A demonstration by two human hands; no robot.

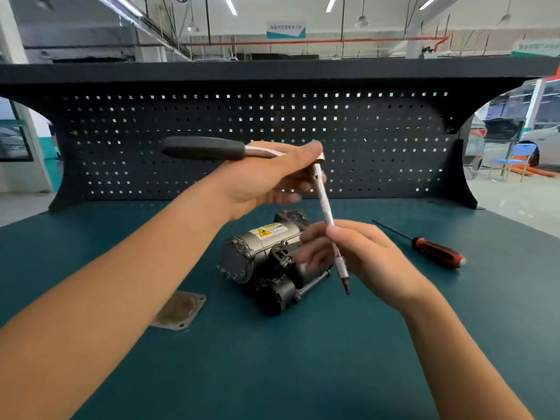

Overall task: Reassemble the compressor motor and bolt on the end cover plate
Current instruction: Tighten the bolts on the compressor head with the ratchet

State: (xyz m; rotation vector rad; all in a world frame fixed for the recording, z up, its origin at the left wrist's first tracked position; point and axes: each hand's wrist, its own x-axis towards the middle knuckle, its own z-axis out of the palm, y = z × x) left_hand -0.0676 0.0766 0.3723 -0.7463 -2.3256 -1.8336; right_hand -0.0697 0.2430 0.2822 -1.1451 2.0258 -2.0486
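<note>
Teal workbench top (303, 359) carries the grey-black metal compressor motor (263, 256); its square grey end cover plate (178, 310) lies apart, not bolted yet. The left hand (266, 180) grips the black-handled ratchet wrench (203, 148), the right hand (363, 253) pinches its long silver extension bar (324, 198). I judge the bolting is all left.

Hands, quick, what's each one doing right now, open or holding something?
Left hand: grips the ratchet wrench near its head.
Right hand: pinches the extension bar that hangs from the ratchet head.
</note>
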